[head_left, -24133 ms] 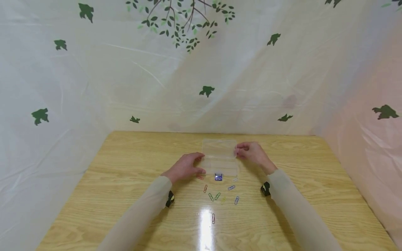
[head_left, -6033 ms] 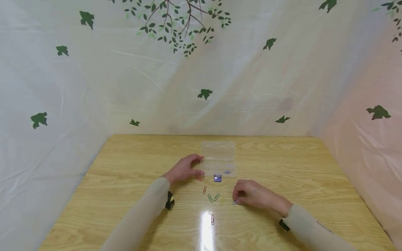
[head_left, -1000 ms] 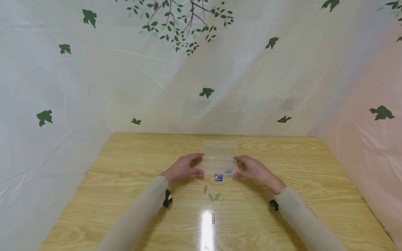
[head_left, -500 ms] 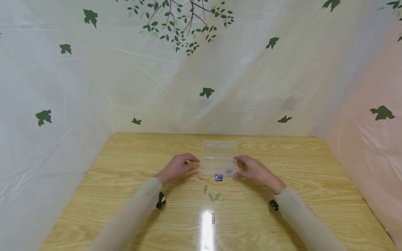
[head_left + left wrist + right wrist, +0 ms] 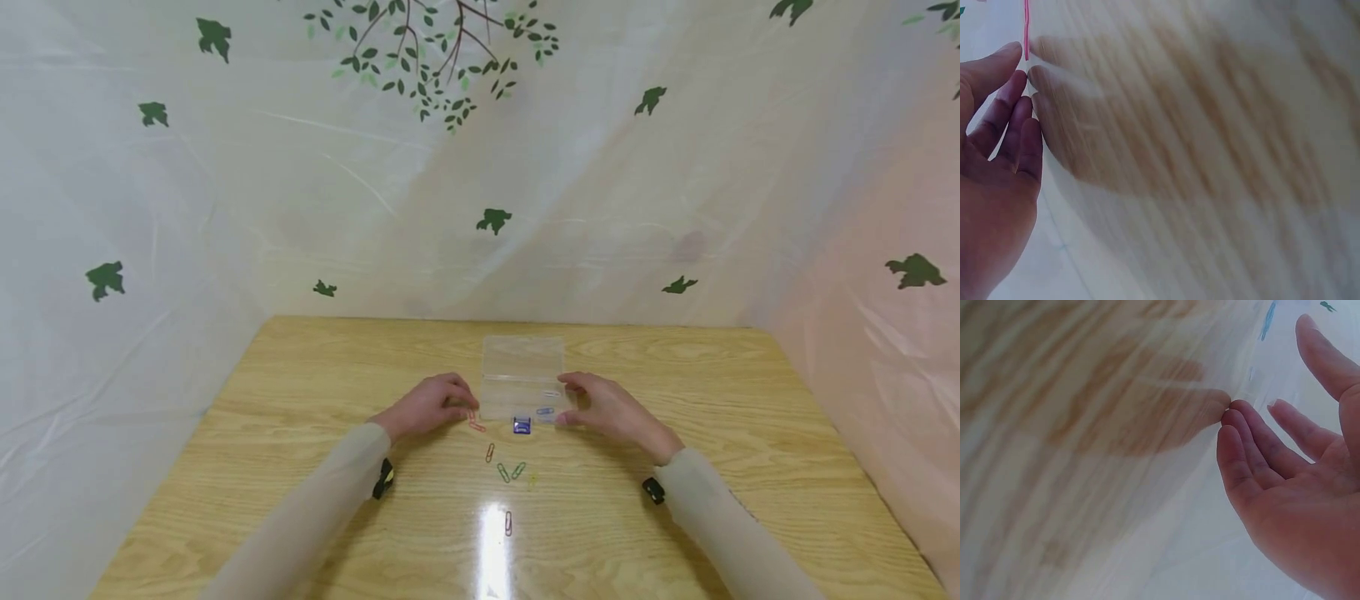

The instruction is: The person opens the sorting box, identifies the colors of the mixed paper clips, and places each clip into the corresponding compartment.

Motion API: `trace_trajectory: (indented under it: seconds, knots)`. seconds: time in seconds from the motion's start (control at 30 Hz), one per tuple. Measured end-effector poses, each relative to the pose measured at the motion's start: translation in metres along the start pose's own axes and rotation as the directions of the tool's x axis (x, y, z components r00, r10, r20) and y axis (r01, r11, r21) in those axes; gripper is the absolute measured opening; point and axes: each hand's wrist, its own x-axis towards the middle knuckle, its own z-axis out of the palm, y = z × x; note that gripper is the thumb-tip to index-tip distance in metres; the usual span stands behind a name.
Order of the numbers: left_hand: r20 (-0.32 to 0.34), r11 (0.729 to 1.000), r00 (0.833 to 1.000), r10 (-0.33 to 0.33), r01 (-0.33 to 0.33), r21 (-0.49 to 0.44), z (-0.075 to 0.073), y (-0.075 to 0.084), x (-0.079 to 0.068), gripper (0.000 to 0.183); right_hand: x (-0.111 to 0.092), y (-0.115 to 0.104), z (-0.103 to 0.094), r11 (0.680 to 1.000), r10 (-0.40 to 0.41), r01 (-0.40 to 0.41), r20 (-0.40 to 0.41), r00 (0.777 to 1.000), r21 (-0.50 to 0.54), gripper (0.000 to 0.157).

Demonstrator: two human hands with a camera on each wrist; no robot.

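A clear plastic box (image 5: 522,358) lies with its lid folded back. Several blue and whitish paper clips, one a blue paper clip (image 5: 545,411), sit in its right part. My right hand (image 5: 611,408) rests at the box's right end, thumb and fingers apart. Near the box's front left corner, my left hand (image 5: 431,407) has its fingertips down on the table beside a pink paper clip (image 5: 1027,31). The left wrist view shows a small gap between thumb and forefinger, at the clip's end. Another pink paper clip (image 5: 477,427) lies just in front.
A small blue object (image 5: 522,425) sits at the box's front edge. Nearer lie a red paper clip (image 5: 490,452), two green paper clips, one a green paper clip (image 5: 503,472), a yellow paper clip (image 5: 533,479) and a dark red paper clip (image 5: 508,522).
My left hand has left the box's left end and come down beside the pink paper clip, its fingers drawn closer together. Two blue clips went from table to box earlier. The right hand stays put.
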Motion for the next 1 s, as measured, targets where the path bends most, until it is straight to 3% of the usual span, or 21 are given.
trace_trajectory:
  seconds: [0.17, 0.73, 1.0]
  knots:
    - [0.001, 0.998, 0.999, 0.045, -0.045, 0.046, 0.0015, -0.0004, 0.0039, 0.016, -0.0003, -0.0008, 0.0, 1.0, 0.002, -0.002, -0.001, 1.0, 0.007, 0.075]
    - [-0.001, 0.997, 1.0, 0.018, -0.018, 0.07, 0.0023, -0.0019, 0.0088, 0.005, 0.002, -0.0008, -0.0029, 1.0, -0.01, 0.01, 0.0, 1.0, -0.003, 0.072]
    - [0.014, 0.998, 0.999, -0.04, 0.039, 0.059, 0.0024, 0.004, 0.0048, 0.008, 0.0028, 0.0003, -0.0027, 0.999, -0.028, 0.028, 0.0, 1.0, -0.017, 0.07]
